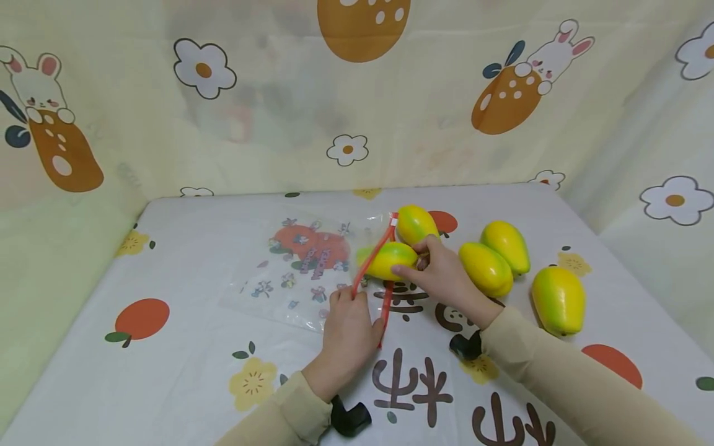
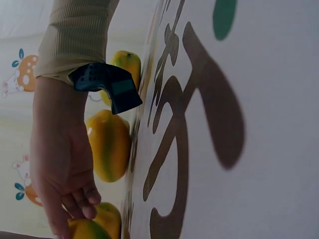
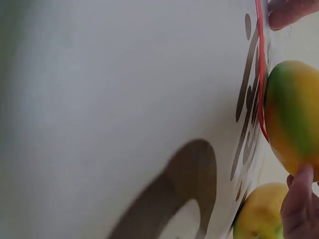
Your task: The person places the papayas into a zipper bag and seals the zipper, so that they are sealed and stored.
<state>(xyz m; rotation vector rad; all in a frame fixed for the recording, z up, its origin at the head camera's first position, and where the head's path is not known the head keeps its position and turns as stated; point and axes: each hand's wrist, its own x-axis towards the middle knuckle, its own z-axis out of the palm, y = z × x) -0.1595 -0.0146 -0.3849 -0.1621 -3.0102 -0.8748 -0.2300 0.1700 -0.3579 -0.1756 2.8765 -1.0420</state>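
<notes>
A clear zip bag (image 1: 290, 272) with a red-edged mouth and small printed figures lies flat in the head view, its mouth facing right. My left hand (image 1: 351, 334) grips the red edge, and the upper strip of the mouth is lifted. My right hand (image 1: 443, 272) holds a yellow-green mango (image 1: 390, 261) between thumb and fingers, its left end inside the bag's mouth. The right wrist view shows this mango (image 3: 294, 114) beside the red edge. Just behind it sits another mango (image 1: 417, 224), close to the right fingers.
To the right of my right hand lie two touching mangoes (image 1: 485, 269) and a single mango (image 1: 558, 300) nearer the front. A white printed cloth (image 1: 189, 371) covers the table. Patterned curtains (image 1: 268, 124) rise behind and at both sides.
</notes>
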